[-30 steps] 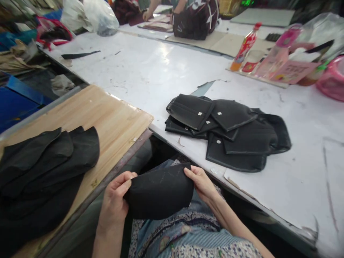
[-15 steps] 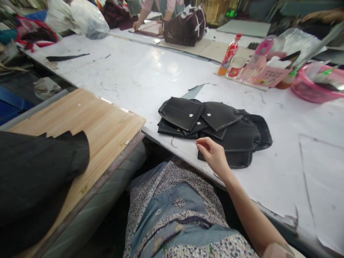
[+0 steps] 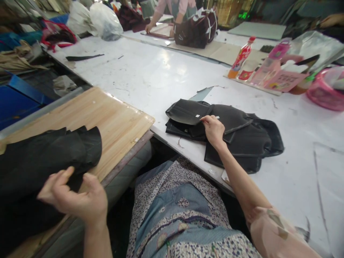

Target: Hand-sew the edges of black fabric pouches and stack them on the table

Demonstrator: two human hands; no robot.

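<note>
Head view: right hand (image 3: 214, 130) pinches the edge of a flat black leather-like piece (image 3: 184, 110), finished-looking black pile (image 3: 242, 139) under that grip, left hand (image 3: 77, 197) loosely open, empty, over floppy black sheets (image 3: 43, 154) likely unworked, so work looks partway, count unclear.

The black fabric pile (image 3: 45, 152) ran off the left edge, partly hidden by the blurred left hand (image 3: 76, 197). The right hand (image 3: 214, 131) covered some of the black pouches (image 3: 239, 138). The top edge cropped the co-worker (image 3: 176, 8); the right edge clipped the pink basket (image 3: 323, 96).
</note>
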